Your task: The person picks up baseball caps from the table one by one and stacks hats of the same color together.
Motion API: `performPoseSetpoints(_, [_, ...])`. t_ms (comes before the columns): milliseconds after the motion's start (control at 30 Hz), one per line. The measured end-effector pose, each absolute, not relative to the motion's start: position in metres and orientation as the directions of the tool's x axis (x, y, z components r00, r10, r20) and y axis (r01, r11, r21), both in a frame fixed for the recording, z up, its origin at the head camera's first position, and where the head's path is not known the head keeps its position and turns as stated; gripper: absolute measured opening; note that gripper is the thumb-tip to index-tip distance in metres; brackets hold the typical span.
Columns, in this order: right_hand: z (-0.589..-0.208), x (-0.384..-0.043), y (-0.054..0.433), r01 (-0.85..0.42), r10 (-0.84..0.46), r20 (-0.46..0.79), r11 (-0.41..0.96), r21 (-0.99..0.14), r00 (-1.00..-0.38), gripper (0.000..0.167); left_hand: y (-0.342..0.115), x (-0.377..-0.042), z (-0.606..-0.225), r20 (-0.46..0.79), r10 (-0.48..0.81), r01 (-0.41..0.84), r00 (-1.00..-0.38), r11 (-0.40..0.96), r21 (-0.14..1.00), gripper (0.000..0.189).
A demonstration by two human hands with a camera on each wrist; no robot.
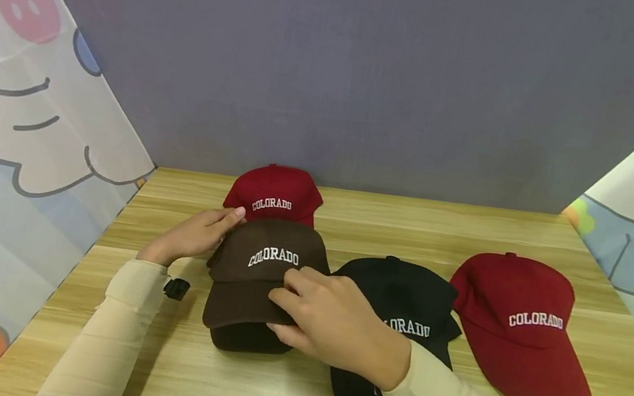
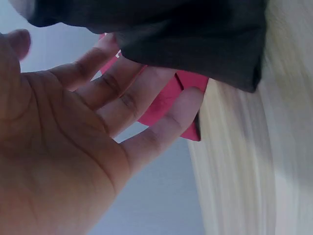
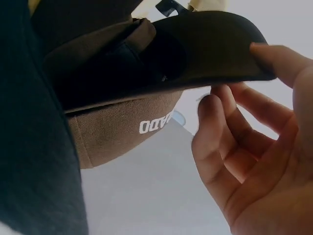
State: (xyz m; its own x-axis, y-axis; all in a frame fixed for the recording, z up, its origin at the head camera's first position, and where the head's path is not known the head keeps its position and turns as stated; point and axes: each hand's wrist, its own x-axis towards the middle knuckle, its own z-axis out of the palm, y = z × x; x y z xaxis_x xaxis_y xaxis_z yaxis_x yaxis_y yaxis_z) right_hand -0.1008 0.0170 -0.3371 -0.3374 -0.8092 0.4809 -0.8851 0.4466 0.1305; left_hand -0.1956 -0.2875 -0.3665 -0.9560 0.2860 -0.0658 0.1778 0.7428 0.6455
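A brown cap (image 1: 260, 234) lettered COLORADO is at the left middle of the table, with another dark brim (image 1: 241, 340) showing beneath its own. My right hand (image 1: 334, 318) pinches the brown cap's brim (image 3: 222, 46) at its right edge, the thumb on the underside and fingers on the outer face. Beside the crown's left side, my left hand (image 1: 193, 233) has its fingers (image 2: 164, 129) extended and the thumb apart. Those fingers reach partly behind dark cap fabric (image 2: 195, 44), which hides some of their tips. Behind the brown cap sits a red cap (image 1: 276, 191).
A black cap (image 1: 391, 285) lies right of the brown one, partly covered by my right hand and forearm. Farther right is another red cap (image 1: 516, 297). A grey wall (image 1: 376, 81) closes off the wooden table's (image 1: 231, 395) back, and cartoon-printed sheets (image 1: 52, 109) flank it.
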Motion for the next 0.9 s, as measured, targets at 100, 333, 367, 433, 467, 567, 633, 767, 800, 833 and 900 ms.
performPoseSetpoints(100, [-0.339, -0.1, 0.016, -0.888, -0.826, 0.441, 0.443, 0.121, -0.352, 0.031, -0.284, -0.193, -0.363, -0.084, 0.309, 0.18, -0.947, 0.73, 0.659, 0.068])
performPoseSetpoints(333, [-0.344, -0.1, 0.014, -0.888, -0.843, 0.344, 0.457, 0.051, -0.414, 0.039, -0.265, -0.182, -0.352, -0.107, 0.389, 0.216, -0.915, 0.697, 0.683, 0.068])
performPoseSetpoints(367, [-0.345, -0.1, 0.014, -0.886, -0.846, 0.323, 0.462, 0.046, -0.424, 0.041, -0.262, -0.181, -0.351, -0.105, 0.394, 0.223, -0.913, 0.697, 0.681, 0.072])
performPoseSetpoints(433, [-0.346, -0.1, 0.013, -0.881, -0.852, 0.278, 0.472, 0.039, -0.444, 0.046, -0.257, -0.178, -0.349, -0.103, 0.396, 0.233, -0.912, 0.71, 0.665, 0.08])
performPoseSetpoints(467, [-0.347, -0.1, 0.013, -0.877, -0.854, 0.257, 0.478, 0.042, -0.453, 0.048, -0.255, -0.178, -0.348, -0.102, 0.399, 0.241, -0.911, 0.717, 0.654, 0.083])
performPoseSetpoints(567, [-0.35, -0.099, 0.012, -0.871, -0.858, 0.214, 0.487, 0.056, -0.466, 0.053, -0.25, -0.175, -0.346, -0.106, 0.404, 0.257, -0.909, 0.741, 0.62, 0.089])
performPoseSetpoints(633, [-0.351, -0.099, 0.012, -0.869, -0.861, 0.194, 0.49, 0.065, -0.471, 0.055, -0.248, -0.175, -0.347, -0.105, 0.412, 0.272, -0.905, 0.751, 0.601, 0.089])
performPoseSetpoints(767, [-0.353, -0.098, 0.011, -0.868, -0.865, 0.157, 0.492, 0.066, -0.477, 0.06, -0.248, -0.175, -0.347, -0.102, 0.429, 0.295, -0.898, 0.756, 0.585, 0.087])
performPoseSetpoints(800, [-0.354, -0.099, 0.011, -0.868, -0.865, 0.148, 0.491, 0.065, -0.479, 0.061, -0.248, -0.175, -0.347, -0.102, 0.429, 0.294, -0.898, 0.756, 0.584, 0.086])
performPoseSetpoints(833, [-0.354, -0.099, 0.012, -0.868, -0.866, 0.139, 0.492, 0.067, -0.481, 0.063, -0.248, -0.175, -0.348, -0.106, 0.426, 0.289, -0.899, 0.757, 0.586, 0.086])
performPoseSetpoints(900, [-0.353, -0.099, 0.012, -0.865, -0.865, 0.128, 0.496, 0.073, -0.485, 0.066, -0.247, -0.176, -0.348, -0.111, 0.419, 0.28, -0.901, 0.759, 0.587, 0.086])
